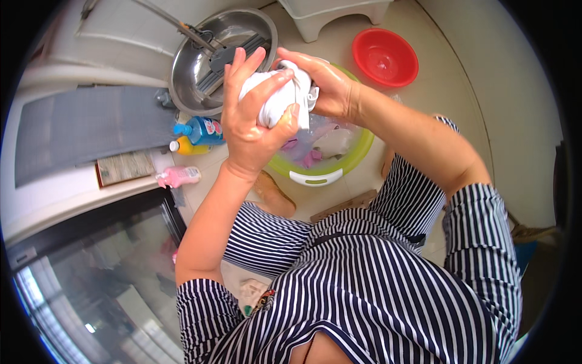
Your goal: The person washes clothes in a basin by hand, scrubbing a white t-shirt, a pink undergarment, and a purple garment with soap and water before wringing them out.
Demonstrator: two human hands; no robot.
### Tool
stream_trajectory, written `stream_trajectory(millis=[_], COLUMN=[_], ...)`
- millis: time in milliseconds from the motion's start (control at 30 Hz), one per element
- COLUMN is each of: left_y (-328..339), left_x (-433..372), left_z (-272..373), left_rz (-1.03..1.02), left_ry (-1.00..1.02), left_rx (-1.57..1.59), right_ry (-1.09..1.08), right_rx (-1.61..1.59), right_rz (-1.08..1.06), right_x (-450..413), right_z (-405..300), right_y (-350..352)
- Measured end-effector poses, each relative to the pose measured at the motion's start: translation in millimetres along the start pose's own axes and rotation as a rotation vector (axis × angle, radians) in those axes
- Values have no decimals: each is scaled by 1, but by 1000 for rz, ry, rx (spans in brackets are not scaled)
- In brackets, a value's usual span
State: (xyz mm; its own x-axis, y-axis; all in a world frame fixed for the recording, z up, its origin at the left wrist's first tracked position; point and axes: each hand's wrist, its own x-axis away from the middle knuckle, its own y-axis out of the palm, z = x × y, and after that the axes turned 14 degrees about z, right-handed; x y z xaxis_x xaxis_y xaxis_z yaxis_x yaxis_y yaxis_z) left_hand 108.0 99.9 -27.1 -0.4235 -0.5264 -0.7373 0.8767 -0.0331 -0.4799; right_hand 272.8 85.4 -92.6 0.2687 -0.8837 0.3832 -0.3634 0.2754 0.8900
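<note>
Between my two raised hands is a bundled white cloth point(277, 98), folded into a thick wad with a thin white loop at its right side. My left hand point(250, 109) grips it from the left, fingers spread over it and thumb pressed on its lower part. My right hand point(329, 86) cups the other side, its fingers pointing up and left. Both look wet. Below them on the floor stands a green basin point(363, 150) with white handles, holding water and soaking pink and whitish cloths point(336, 141). My hands hide its upper left part.
A steel basin point(182, 86) with a grey mop head point(227, 57) stands at the upper left, a red basin point(384, 59) at the upper right. Blue point(204, 130), yellow point(191, 146) and pink bottles point(182, 176) are at the left. A white plastic stool point(336, 9) stands at the top.
</note>
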Motion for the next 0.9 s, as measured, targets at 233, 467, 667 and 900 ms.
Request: stream_trajectory(millis=[233,467,667,900], left_y=[14,35,44,27], left_x=[2,29,29,11], left_z=[30,25,18,45], left_rz=[-51,-112,-151,-298], left_ry=[274,270,374,466], left_rx=[-37,84,59,-2], right_ry=[273,341,409,387], right_rx=[114,499,383,351], right_rz=[-110,-2,-82,-43], right_x=[-2,-11,-13,9], right_z=[2,13,5,8], right_y=[-7,-18,-30,-2])
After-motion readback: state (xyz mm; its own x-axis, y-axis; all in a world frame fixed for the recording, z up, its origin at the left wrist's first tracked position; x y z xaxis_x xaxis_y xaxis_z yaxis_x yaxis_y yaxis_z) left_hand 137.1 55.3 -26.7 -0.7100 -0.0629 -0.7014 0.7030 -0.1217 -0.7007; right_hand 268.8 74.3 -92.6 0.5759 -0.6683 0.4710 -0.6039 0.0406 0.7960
